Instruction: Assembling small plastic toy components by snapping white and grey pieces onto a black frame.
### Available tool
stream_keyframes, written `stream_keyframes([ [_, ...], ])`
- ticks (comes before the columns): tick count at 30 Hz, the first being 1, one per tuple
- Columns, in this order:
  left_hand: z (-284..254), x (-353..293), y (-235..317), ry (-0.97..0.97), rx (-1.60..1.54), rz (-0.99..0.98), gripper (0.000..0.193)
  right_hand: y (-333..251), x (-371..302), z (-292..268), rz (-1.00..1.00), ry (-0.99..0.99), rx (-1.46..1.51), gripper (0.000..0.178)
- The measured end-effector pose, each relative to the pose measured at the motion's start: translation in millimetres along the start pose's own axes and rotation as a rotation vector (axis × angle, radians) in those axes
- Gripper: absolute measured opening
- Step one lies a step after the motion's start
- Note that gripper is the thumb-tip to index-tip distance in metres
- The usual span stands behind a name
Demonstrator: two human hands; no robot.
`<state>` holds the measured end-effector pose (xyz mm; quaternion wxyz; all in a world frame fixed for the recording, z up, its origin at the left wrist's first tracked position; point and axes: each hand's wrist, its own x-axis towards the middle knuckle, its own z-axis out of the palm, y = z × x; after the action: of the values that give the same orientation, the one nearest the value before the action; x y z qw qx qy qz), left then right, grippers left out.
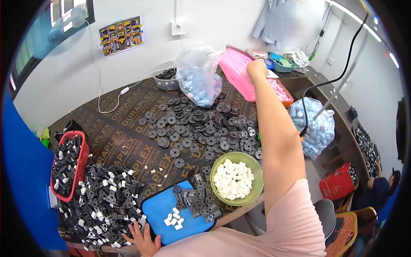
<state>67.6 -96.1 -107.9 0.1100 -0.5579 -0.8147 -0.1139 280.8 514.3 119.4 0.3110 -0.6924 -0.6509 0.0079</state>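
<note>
My right hand (257, 68) is stretched far across the table and grips a pink plastic tray (236, 73), tilted and blurred, above an orange basket of pink pieces (281, 92). My left hand (143, 240) rests with spread fingers at the near edge, touching the pile of black and white plastic parts (107, 197) beside a blue tray (162, 212). That blue tray carries a few white pieces and several black brackets. A green bowl (255, 189) full of white pieces stands just right of it.
Black round washers (201, 126) cover the table's middle. A red basket of black parts (81, 165) sits at the left. Two clear bags of pale blue pieces (201, 81) (314, 126), a red box (338, 182), a black cable (342, 73) and another person (379, 188) lie around.
</note>
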Motion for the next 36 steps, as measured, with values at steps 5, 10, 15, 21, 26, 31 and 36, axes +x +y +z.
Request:
stream_keyframes([
  [5, 3, -6, -10, 0.017, 0.013, 0.092, 0.055, -7, -95, -44, 0.038, -0.1, 1.284, 0.031],
  [10, 14, -3, -8, 0.024, -0.04, 0.211, 0.055, 64, -235, -148, 0.081, -0.563, 1.581, 0.032],
  [15, 4, -8, -19, 0.03, -0.037, 0.208, 0.053, 190, -307, -241, -0.048, -0.458, 1.39, 0.059],
  [21, 0, -1, -7, -0.05, -0.142, 0.138, 0.056, 333, -317, -465, -0.021, -0.167, 0.798, 0.048],
  [26, -24, 14, 6, 0.013, -0.096, 0.069, 0.052, 436, -285, -521, 0.631, 0.106, 0.398, 0.023],
  [31, -48, 98, 36, 0.126, -0.213, 0.302, 0.042, 635, -244, -505, 0.631, 0.118, -0.601, 0.025],
  [36, -29, 234, 103, 0.073, -0.376, 0.595, 0.031, 703, -271, -447, 0.46, 0.423, -0.736, 0.024],
])
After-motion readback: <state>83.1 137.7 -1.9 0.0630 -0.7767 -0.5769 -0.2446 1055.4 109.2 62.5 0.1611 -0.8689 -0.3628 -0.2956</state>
